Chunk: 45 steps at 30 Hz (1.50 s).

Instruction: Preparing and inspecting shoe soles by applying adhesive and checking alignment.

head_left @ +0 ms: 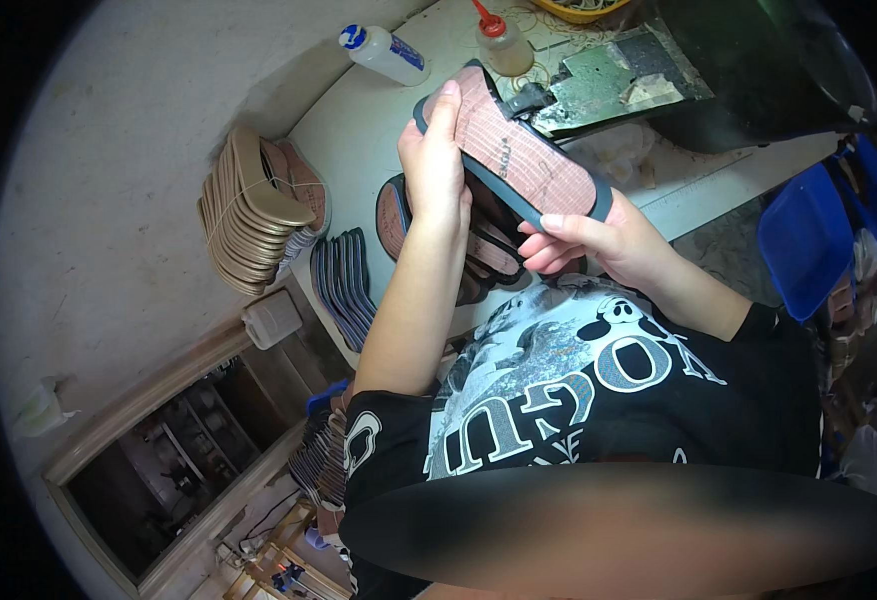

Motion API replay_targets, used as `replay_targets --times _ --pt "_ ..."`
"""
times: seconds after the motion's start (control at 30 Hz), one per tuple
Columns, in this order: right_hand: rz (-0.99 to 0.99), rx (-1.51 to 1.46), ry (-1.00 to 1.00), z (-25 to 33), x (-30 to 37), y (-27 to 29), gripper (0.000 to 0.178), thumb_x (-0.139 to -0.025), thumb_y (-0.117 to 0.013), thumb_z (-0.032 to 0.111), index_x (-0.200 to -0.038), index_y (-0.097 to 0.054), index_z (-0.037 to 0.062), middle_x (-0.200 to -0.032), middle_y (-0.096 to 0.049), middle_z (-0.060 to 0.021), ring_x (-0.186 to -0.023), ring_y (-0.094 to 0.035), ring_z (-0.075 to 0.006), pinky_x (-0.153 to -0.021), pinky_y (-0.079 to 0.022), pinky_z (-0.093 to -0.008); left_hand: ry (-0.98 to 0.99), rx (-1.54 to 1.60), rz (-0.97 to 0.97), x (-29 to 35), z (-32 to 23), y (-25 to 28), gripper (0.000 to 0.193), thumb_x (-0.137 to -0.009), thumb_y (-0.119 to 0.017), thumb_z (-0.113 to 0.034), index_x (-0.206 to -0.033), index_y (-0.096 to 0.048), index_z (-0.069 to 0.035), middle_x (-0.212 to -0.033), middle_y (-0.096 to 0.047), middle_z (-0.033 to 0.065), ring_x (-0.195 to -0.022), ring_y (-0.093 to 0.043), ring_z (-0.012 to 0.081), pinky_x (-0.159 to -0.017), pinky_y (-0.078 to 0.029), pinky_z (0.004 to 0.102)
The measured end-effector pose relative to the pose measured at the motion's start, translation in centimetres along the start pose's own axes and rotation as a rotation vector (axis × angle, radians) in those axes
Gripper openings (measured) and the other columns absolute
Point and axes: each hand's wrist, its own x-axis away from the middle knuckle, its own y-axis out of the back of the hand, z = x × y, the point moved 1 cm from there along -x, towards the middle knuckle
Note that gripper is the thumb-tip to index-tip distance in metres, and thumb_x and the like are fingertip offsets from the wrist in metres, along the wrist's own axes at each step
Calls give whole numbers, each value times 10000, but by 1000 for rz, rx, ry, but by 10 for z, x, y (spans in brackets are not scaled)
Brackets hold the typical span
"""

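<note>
The shoe sole has a matt, finely ridged upper face that looks like textured leather or its imitation, rimmed by a smooth dark edge resembling rubber or foam, while the bundled gold soles carry a glossy, metallic-looking sheen. Smooth plastic shows in the white bottle, the translucent squeeze bottle and the shiny blue seat. The pale worktop looks smooth, the green plate scuffed and chipped, and the T-shirt is matt cloth.
</note>
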Motion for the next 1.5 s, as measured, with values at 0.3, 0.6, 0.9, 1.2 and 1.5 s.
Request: replay_targets --times 0.3,0.6,0.9,1.2,1.5 --pt "-19 -52 -36 -3 -2 -3 405 -933 -582 277 -1065 -569 -106 -921 -664 -195 -806 -696 -242 -744 -565 -309 36 33 100 1 -6 -3 335 -880 -686 -274 -991 -613 33 -912 -657 98 -787 -627 152 -719 -506 274" --pt "-67 -94 12 -10 -2 -7 356 -945 -541 215 -1180 -500 -50 -960 -628 -190 -784 -684 -264 -749 -573 -355 32 -10 55 4 -9 -5 337 -885 -677 -266 -1011 -625 42 -924 -663 97 -803 -634 145 -728 -509 258" --pt "-142 -144 80 -2 -23 -21 318 -946 -533 216 -1117 -551 -52 -943 -635 -173 -803 -684 -259 -734 -571 -353 121 -148 120 -21 -19 -1 429 -872 -678 -310 -1048 -642 79 -975 -678 116 -853 -636 154 -765 -492 275" --pt "-151 -162 198 4 -40 -26 311 -943 -536 204 -1124 -573 -46 -956 -647 -157 -818 -683 -222 -741 -570 -322 -189 -914 28 -62 -37 53 832 -729 -737 -566 -1140 -551 134 -1206 -551 288 -1148 -524 357 -993 -401 409" --pt "-197 -170 193 5 -48 -35 327 -944 -540 208 -1171 -572 -25 -990 -652 -141 -835 -681 -200 -780 -559 -309 -505 -1286 1235 -68 -93 -2 406 -775 -737 -380 -1064 -683 -100 -1081 -637 93 -1243 -441 280 -1145 -164 446"
